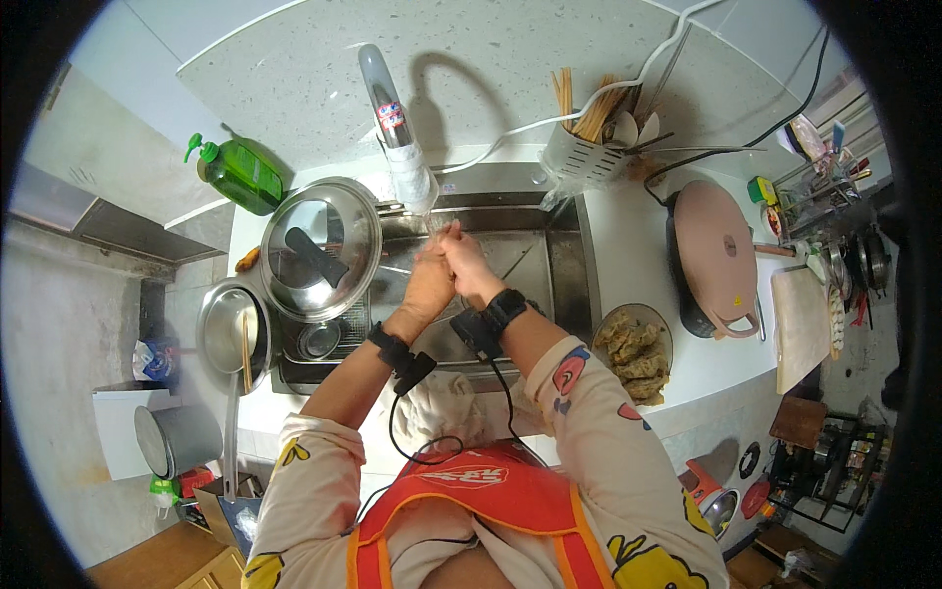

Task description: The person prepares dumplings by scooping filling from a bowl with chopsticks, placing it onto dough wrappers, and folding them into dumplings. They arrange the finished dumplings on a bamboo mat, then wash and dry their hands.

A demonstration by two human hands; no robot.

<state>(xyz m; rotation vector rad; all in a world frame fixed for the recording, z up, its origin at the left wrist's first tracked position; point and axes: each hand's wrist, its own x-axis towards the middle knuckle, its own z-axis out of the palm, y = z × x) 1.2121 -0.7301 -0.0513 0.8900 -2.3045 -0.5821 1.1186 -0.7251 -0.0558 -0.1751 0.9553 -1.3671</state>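
My left hand [429, 285] and my right hand [469, 263] are pressed together over a stainless steel sink [570, 254]. Their fingers overlap just below the outlet of the faucet [412, 173], whose lower part is wrapped in white material. A thin stream of water seems to reach the fingertips. Whether anything lies between the palms is hidden. Each wrist wears a black strap with a cabled module. To the left of my hands, a glass pot lid [321, 221] with a steel rim and black handle rests over the sink's left side, above a wire rack [359, 324].
A green pump bottle [243, 177] and a steel pan [221, 331] with chopsticks stand left. Rightward are a utensil basket [585, 158], a bowl of brownish food [634, 353] and a pink-lidded electric appliance [714, 258]. A pale cloth [441, 408] lies at the sink's front edge.
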